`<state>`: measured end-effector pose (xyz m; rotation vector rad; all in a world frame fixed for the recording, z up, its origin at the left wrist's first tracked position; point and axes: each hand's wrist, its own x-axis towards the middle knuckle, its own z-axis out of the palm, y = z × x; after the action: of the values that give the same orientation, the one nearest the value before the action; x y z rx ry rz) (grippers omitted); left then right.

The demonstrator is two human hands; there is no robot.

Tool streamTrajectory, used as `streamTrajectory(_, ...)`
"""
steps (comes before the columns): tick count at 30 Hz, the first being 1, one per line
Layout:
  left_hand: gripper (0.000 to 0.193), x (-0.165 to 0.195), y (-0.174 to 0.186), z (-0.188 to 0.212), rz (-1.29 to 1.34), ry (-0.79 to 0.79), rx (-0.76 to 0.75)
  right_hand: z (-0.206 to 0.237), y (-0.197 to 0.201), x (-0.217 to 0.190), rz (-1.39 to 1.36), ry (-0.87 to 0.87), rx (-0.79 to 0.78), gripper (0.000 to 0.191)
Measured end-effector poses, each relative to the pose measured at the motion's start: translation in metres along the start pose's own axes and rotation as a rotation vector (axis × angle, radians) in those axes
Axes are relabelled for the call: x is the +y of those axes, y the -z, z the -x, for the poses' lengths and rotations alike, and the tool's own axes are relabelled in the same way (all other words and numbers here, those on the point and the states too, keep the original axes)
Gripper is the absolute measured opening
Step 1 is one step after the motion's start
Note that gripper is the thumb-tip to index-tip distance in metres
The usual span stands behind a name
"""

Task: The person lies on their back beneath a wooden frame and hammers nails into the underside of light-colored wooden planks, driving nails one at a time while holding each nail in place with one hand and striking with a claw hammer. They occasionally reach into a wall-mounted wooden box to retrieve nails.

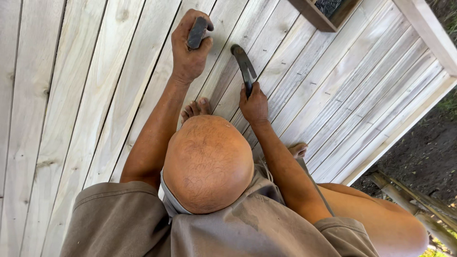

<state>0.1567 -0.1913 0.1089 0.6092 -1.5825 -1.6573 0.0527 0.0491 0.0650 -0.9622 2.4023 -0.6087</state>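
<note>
On the pale wooden plank deck [95,95], our left hand [189,47] grips a dark hammer head [196,32]; our right hand [253,105] clasps a curved dark metal pry bar [243,64].

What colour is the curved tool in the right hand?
The pry bar in the right hand is dark grey metal; the head view shows it.

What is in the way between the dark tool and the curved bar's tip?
Nothing visible: only bare deck boards lie between the dark tool in the left hand and the curved bar held by the right hand.
</note>
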Motion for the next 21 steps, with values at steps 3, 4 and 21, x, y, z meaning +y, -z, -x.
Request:
streamTrajectory(3,0.031,0.010,-0.006,-0.002,0.039,0.118,0.017,0.016,-0.002,0.010,-0.057,0.004,0.009,0.026)
streamTrajectory(4,0.032,0.011,-0.010,-0.003,0.083,0.092,0.002,0.018,-0.002,0.013,-0.070,-0.013,0.000,0.025)
streamTrajectory(21,0.032,-0.017,-0.043,0.017,0.156,0.064,-0.069,0.026,0.022,0.008,-0.155,-0.175,-0.085,0.031)
